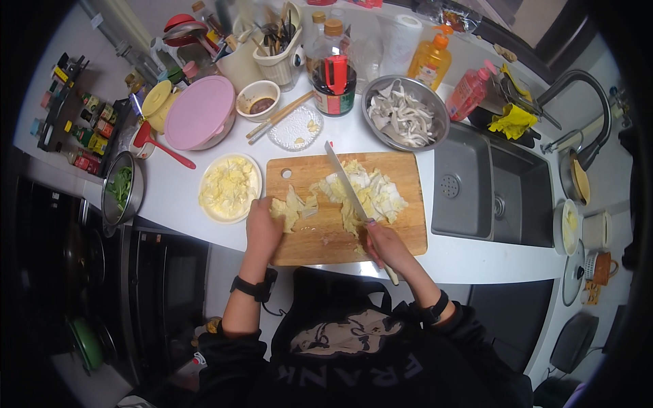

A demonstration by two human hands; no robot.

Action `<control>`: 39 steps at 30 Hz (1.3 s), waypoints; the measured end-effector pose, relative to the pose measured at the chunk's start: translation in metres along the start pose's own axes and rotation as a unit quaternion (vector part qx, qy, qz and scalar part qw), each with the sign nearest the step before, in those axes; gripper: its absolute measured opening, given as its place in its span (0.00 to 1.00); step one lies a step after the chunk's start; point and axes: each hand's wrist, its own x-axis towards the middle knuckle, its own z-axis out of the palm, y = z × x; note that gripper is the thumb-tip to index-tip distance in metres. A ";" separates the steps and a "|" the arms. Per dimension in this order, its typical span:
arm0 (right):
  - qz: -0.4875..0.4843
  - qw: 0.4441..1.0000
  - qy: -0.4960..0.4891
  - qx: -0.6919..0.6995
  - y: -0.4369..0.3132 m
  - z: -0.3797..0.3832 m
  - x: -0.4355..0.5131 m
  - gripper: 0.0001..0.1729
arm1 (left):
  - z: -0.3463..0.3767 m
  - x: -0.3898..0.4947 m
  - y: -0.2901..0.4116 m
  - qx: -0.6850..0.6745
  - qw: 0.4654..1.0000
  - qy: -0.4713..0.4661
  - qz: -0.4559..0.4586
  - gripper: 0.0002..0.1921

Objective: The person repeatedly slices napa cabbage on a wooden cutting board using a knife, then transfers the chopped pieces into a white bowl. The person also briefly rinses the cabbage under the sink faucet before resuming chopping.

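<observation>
My right hand [388, 246] grips the handle of a long kitchen knife [349, 183]. Its blade slants away over a pile of chopped napa cabbage [375, 191] on the wooden cutting board [326, 245]. At the board's left edge, my left hand [264, 227] is by a smaller group of pale yellow cabbage pieces [292, 209]. Its fingertips are partly hidden, so whether it pinches a piece is unclear. Just beyond that hand, a cream plate [203, 209] holds more cut yellow cabbage leaves [229, 186].
Behind the board are a steel bowl of pale strips [405, 115], a clear dish [285, 135] with garlic cloves, chopsticks [280, 117] and a dark sauce bottle [334, 76]. A double sink [461, 204] lies right. Leftward are a pink-lidded bowl [200, 113], a red spatula [171, 153] and a colander of greens [122, 188].
</observation>
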 end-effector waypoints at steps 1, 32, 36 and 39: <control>0.001 1.000 0.010 -0.008 -0.001 -0.001 -0.001 0.28 | 0.002 0.002 -0.002 -0.015 1.000 0.020 -0.002 0.24; 0.044 0.999 -0.032 0.001 -0.005 0.002 0.007 0.30 | 0.017 0.003 0.029 -0.116 0.986 -0.109 0.057 0.29; 0.009 0.999 -0.031 0.022 -0.006 0.004 0.005 0.29 | 0.011 -0.007 0.018 -0.123 0.988 -0.055 -0.077 0.15; 0.000 0.999 -0.048 0.006 -0.005 0.020 0.004 0.28 | 0.015 -0.014 0.012 -0.102 0.983 0.019 -0.152 0.18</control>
